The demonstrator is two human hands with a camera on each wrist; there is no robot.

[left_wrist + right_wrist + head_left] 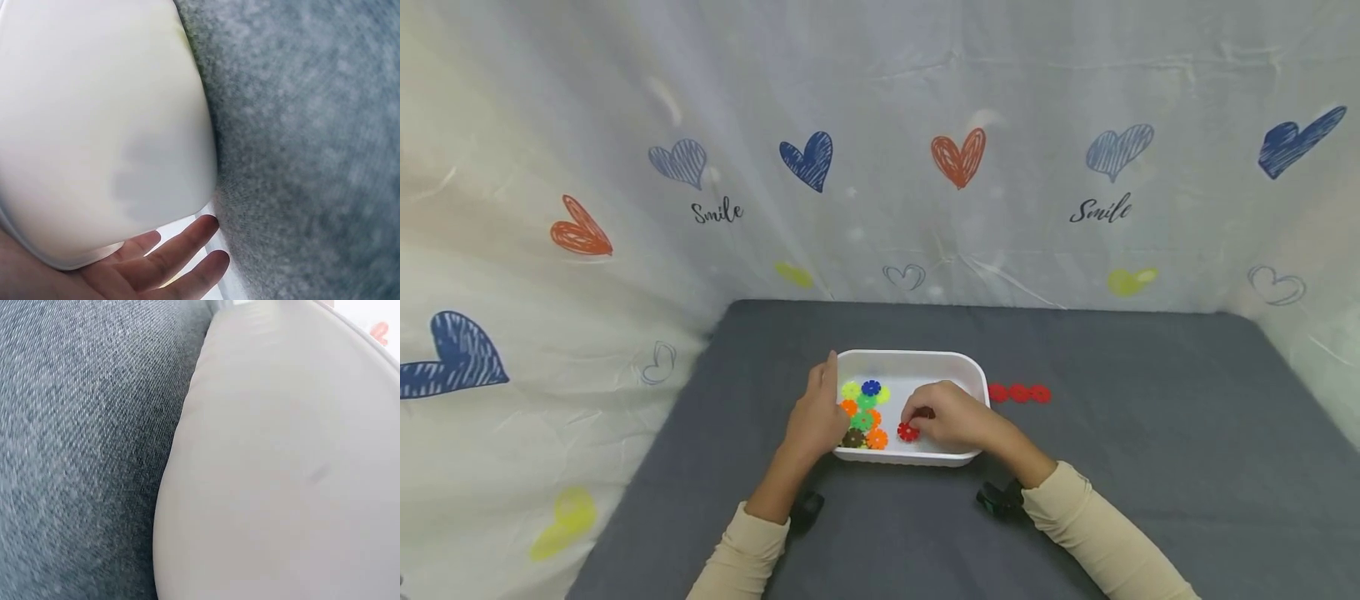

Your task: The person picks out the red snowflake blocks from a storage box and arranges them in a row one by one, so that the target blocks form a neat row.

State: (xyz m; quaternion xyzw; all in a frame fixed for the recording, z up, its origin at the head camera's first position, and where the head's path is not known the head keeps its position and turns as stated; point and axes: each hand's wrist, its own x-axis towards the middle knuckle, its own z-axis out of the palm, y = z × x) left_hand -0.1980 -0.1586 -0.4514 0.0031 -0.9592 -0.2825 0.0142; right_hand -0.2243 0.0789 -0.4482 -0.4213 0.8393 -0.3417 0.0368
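A white plastic tray (910, 357) stands on the table with several toothed snowflake discs inside. My left hand (818, 421) holds the tray's left wall, the thumb over the rim; in the left wrist view its fingers (172, 256) reach along the outside. Inside the tray, my right hand (955, 414) has its thumb and fingertips on a red snowflake disc (907, 432), pinching it near the tray floor. A dark brown disc (924, 412) shows partly under that hand. The right wrist view shows only the tray's outer wall (281, 456) and cloth.
Green, orange, yellow, brown and blue discs (871, 388) crowd the tray's left side. Right of the tray, three red discs (1018, 392) lie in a row on the grey cloth (1150, 467). Black wrist gear (998, 500) sits below the right forearm. A printed curtain hangs behind.
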